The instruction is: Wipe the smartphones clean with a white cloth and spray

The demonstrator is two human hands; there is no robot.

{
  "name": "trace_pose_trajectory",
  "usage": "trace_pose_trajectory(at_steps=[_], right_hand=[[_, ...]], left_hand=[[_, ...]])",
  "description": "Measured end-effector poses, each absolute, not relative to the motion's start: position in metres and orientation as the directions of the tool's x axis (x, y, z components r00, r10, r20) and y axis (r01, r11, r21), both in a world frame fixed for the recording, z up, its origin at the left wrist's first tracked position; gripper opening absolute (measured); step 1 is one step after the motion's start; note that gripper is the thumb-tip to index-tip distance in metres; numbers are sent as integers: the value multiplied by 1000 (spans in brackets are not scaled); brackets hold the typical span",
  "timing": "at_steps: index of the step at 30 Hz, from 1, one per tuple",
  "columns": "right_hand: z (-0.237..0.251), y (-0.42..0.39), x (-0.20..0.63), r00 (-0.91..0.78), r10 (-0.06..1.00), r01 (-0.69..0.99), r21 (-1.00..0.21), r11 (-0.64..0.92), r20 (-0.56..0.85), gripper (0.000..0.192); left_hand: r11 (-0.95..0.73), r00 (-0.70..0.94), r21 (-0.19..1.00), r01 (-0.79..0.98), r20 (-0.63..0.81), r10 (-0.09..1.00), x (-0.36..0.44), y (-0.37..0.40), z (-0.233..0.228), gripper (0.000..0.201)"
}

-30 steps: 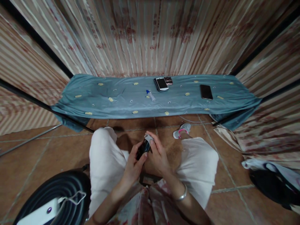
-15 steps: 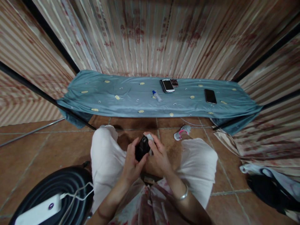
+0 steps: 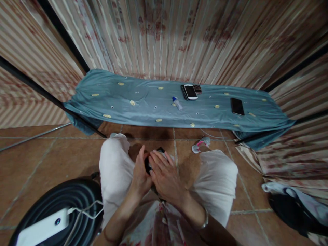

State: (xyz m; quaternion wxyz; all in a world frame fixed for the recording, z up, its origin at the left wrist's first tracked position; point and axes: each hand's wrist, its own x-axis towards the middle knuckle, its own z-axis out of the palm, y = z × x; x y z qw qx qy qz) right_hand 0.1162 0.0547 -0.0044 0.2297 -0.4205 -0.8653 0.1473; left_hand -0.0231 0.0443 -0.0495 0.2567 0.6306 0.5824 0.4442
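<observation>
Low between my knees, my left hand (image 3: 140,176) is closed around the edge of a black phone (image 3: 147,165). A dark top corner of the phone pokes out above the fingers. My right hand (image 3: 167,177) lies over the phone with its fingers nearly straight and together, hiding most of it. A small pale cloth (image 3: 171,156) shows at the edge of the right fingers, pressed under them against the phone. Most of the cloth is hidden.
Across from me is a bench with a blue cover (image 3: 143,114). On it lie stacked phones (image 3: 190,92), a small card-like item (image 3: 197,89), a blue-capped bottle (image 3: 177,103) and a dark phone (image 3: 237,106). A white power bank (image 3: 43,229) rests on a black round stool (image 3: 84,191).
My right hand has moved left across the phone and flattened over it, covering the camera area that showed before. The left hand keeps its hold. The view has shifted slightly.
</observation>
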Motion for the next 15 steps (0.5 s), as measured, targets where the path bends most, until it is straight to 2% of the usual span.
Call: trace_pose_trajectory(at_steps=[6, 8, 11, 15], right_hand=[[-11, 67, 126, -528, 814, 690, -437, 577, 242, 48], [-12, 64, 124, -527, 815, 686, -445, 576, 241, 51], [-12, 54, 118, -600, 764, 620, -466, 631, 236, 55], [-12, 55, 119, -666, 708, 564, -462, 685, 236, 53]], left_hand=[[-136, -132, 850, 508, 232, 964, -18, 43, -51, 84], [-162, -114, 849, 503, 252, 961, -21, 43, -54, 87], [-196, -77, 852, 484, 265, 961, -29, 43, -61, 91], [-188, -113, 854, 486, 274, 955, -33, 42, -62, 92]])
